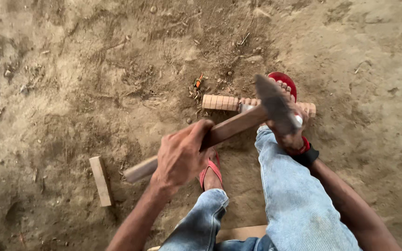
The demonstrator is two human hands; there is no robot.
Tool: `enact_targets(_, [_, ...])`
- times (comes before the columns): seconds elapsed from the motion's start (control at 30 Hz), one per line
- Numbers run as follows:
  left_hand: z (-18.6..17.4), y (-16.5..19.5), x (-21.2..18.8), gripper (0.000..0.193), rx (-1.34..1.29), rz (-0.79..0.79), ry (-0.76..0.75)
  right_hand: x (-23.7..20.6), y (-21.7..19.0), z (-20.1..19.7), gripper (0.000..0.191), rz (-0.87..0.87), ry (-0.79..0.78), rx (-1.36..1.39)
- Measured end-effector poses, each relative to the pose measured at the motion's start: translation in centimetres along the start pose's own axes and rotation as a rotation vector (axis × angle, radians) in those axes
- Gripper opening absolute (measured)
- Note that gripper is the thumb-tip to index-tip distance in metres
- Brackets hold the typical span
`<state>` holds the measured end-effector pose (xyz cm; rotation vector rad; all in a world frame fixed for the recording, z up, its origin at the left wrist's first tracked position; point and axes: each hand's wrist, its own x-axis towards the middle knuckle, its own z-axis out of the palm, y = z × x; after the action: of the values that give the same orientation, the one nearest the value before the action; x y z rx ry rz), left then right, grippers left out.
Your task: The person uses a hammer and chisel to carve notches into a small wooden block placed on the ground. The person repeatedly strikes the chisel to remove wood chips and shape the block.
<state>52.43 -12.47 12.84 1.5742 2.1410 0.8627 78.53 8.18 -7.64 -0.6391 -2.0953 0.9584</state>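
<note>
My left hand [181, 155] is closed around the wooden handle of a hammer [238, 124], whose dark metal head [275, 103] is raised and blurred above my right foot. My right hand [290, 135], with a black and red band at the wrist, is down by the foot, under the hammer head; what it holds is hidden. A notched wooden stick [221, 102] lies across the dirt ahead, passing under my right foot in a red sandal [285, 80].
A short wooden block [101, 180] lies on the dirt at the left. My left foot wears a red sandal [211, 168]. Both legs are in blue jeans. A wooden plank edge [240, 232] shows at the bottom. Sandy ground with small twigs surrounds everything.
</note>
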Motion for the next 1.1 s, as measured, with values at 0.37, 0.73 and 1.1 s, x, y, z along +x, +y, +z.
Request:
enact_targets(0.37, [-2.9, 5.8, 7.7, 0.027, -0.024, 0.242, -0.179, 6.8, -4.3, -0.4, 0.014, 0.096, -0.185, 0.516])
enact_targets(0.73, [-0.2, 5.5, 9.9, 0.028, 0.01, 0.11, -0.321, 8.1, -4.0, -0.7, 0.021, 0.156, -0.093, 0.417])
enact_targets(1.1, [1.0, 5.5, 11.1, 0.016, 0.17, 0.112, -0.442, 8.8, -3.5, -0.7, 0.018, 0.122, -0.065, 0.352])
